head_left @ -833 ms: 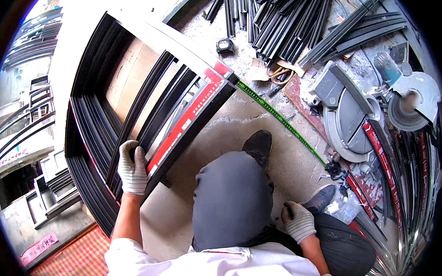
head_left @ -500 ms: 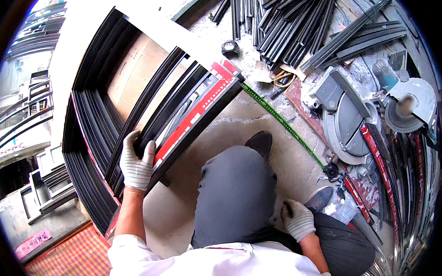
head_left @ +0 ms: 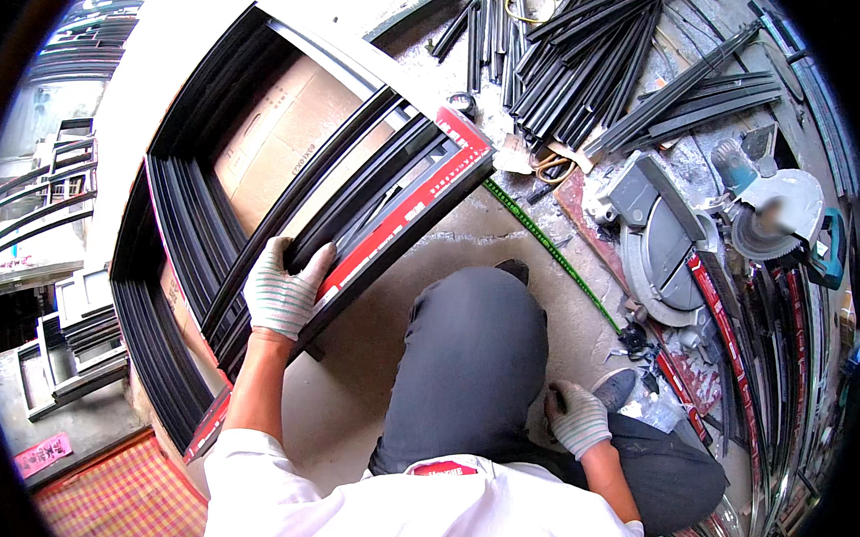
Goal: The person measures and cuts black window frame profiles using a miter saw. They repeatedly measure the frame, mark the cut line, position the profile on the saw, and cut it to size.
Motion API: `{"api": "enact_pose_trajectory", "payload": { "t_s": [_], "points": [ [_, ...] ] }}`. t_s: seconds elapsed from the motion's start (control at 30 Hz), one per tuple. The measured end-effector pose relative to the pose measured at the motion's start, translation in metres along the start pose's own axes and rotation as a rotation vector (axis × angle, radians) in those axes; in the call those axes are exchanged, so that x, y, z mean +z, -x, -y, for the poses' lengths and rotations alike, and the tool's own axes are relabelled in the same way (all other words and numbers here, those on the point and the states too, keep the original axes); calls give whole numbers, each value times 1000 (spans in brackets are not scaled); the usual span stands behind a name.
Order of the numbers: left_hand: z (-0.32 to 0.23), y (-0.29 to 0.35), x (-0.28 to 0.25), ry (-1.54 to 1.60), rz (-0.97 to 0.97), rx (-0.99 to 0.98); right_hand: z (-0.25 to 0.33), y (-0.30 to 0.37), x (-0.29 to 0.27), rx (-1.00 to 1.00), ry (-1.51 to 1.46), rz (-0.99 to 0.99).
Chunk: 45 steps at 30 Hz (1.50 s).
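The left hand (head_left: 282, 296), in a striped work glove, is wrapped around the lower edge of a black frame (head_left: 254, 195), fingers curled over the rail next to a red strip (head_left: 404, 212) that runs along that edge. The frame stands tilted and spreads up and away from the hand toward the upper left, so the hand grips it near its lower middle. A sheet of brown cardboard (head_left: 285, 136) shows through the frame's opening.

The right hand (head_left: 579, 417), gloved the same way, rests low by the person's bent knee, on the concrete floor (head_left: 375, 338) beside a dark shoe (head_left: 616, 387); its fingers are loosely curled, and I cannot tell whether it holds anything. It is well apart from the frame.

A green tape measure (head_left: 549, 249) lies stretched along the floor between the frame's corner and the right hand. To the right sits a grey chop saw (head_left: 664, 244), with a bundle of black bars (head_left: 584, 65) lying beyond it.
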<state>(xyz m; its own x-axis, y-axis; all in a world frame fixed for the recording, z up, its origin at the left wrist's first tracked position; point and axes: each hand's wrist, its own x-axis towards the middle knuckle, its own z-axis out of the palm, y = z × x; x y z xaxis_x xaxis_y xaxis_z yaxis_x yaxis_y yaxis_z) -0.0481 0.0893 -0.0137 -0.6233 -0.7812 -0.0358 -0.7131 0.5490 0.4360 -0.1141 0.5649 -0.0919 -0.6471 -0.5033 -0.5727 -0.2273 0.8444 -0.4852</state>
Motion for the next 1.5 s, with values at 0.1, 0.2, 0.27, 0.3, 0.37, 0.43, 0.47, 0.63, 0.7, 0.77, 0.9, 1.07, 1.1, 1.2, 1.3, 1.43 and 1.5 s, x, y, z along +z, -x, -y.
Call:
{"api": "enact_pose_trajectory", "payload": {
  "t_s": [0.1, 0.2, 0.27, 0.3, 0.37, 0.43, 0.47, 0.63, 0.7, 0.77, 0.9, 1.07, 1.1, 1.2, 1.3, 1.43, 1.5],
  "points": [
    [0, 0, -2, 6, 3, -10, 0, 2, 2, -24, 6, -35],
    [2, 5, -4, 24, -27, 16, 0, 5, 2, -32, 17, -43],
    [-3, 3, -3, -50, -62, 60, 0, 7, 0, -19, 27, -49],
    [-5, 5, -6, -95, -83, 76, 3, 8, -1, -18, 31, -44],
    [-8, 9, -13, -154, -160, 126, 7, 9, -2, -15, 42, -40],
    [-8, 11, -16, -186, -200, 147, 11, 11, -2, -11, 54, -41],
    [-13, 14, -16, -168, -217, 143, 11, 13, -2, -19, 54, -53],
    [-18, 11, -12, -234, -308, 270, 8, 20, -3, -29, 72, -93],
    [-21, 12, -7, -220, -342, 308, 11, 26, -11, -38, 106, -123],
    [-20, 13, -3, -248, -312, 319, 3, 31, -11, -69, 101, -177],
    [-61, 7, -2, -222, -293, 429, -1, 38, -19, -40, 99, -183],
    [-181, -7, -6, -197, -147, 821, -9, 49, -22, -30, 44, -262],
    [-202, -12, -3, -182, -110, 917, -11, 50, -19, -31, 37, -283],
    [-277, -13, 20, -162, 154, 1038, -18, 55, -18, -8, 22, -326],
    [-326, -27, 70, -269, 196, 1237, -23, 57, -20, 15, -4, -374],
    [-382, -38, 131, -444, 492, 1133, -33, 55, -22, 45, -71, -445],
    [-394, -52, 181, -489, 487, 1211, -38, 58, -27, 95, -91, -433]
  ]
}}
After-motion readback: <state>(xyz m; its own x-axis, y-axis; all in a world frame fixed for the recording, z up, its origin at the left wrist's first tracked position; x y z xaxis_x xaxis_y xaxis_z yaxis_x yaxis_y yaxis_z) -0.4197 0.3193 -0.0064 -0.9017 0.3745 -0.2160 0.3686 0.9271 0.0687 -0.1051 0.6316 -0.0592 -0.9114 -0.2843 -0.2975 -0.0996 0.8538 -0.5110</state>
